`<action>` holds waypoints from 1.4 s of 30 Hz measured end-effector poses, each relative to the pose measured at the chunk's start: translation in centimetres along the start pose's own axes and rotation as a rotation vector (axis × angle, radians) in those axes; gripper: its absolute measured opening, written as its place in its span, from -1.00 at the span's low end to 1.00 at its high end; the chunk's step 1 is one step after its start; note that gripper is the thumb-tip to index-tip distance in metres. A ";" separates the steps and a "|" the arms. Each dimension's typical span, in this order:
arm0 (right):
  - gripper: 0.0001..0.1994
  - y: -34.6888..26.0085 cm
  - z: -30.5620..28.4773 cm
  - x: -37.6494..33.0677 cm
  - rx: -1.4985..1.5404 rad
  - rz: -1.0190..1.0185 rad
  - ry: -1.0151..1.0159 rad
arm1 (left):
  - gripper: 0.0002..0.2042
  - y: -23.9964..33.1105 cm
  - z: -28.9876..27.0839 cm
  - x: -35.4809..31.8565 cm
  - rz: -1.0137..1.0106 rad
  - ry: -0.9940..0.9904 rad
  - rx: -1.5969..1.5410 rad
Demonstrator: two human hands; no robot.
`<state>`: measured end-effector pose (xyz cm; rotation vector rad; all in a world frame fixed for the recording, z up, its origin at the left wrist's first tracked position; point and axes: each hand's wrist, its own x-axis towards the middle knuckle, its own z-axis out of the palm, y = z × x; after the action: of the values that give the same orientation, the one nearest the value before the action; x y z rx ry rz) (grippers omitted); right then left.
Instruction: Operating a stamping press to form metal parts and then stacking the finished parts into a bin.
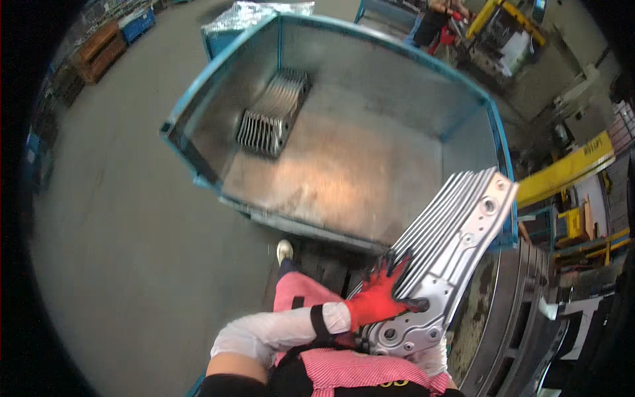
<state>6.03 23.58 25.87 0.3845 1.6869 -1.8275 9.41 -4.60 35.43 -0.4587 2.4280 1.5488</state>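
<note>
A stack of several silver stamped metal panels [456, 245] slants from my waist toward the bin's right front corner. Round holes and raised ribs mark its outer panel. My left hand [387, 291], in a red glove with black fingertips, grips the stack at its lower part, thumb across the outer face and fingers spread over the panel edges. Behind the stack's lower end my right hand is hidden; only a white sleeve [433, 359] shows there. A large blue-framed metal bin [331, 231] stands before me. Inside it, at the left, lie more ribbed metal panels [264, 129] in a row.
Grey floor [126, 218] stretches to the left, with wooden crates [99, 49] and a blue box [137, 25] beyond. A yellow beam [565, 173] and a metal bench [509, 317] stand at the right. Far right, another person [433, 25] is beside yellow-framed equipment.
</note>
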 end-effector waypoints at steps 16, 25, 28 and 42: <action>-0.40 -9.2 5.3 7.1 -0.065 0.171 -0.534 | -0.07 2.1 5.1 -1.7 -0.038 0.103 -0.898; -0.39 -8.0 11.8 15.0 -0.032 0.235 -0.553 | -0.48 -0.9 3.5 0.5 -0.232 0.143 -1.323; -0.39 -8.9 13.1 18.1 -0.045 0.224 -0.528 | -0.60 -0.9 0.9 2.3 -0.280 0.192 -1.268; -0.21 -18.3 30.2 26.4 -0.564 -0.252 -0.490 | -0.46 3.3 -7.9 2.4 -0.090 1.251 0.359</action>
<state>-19.66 -12.07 29.08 -0.4918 1.8370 -1.3601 5.75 -10.76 40.67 -1.8317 3.2932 0.7588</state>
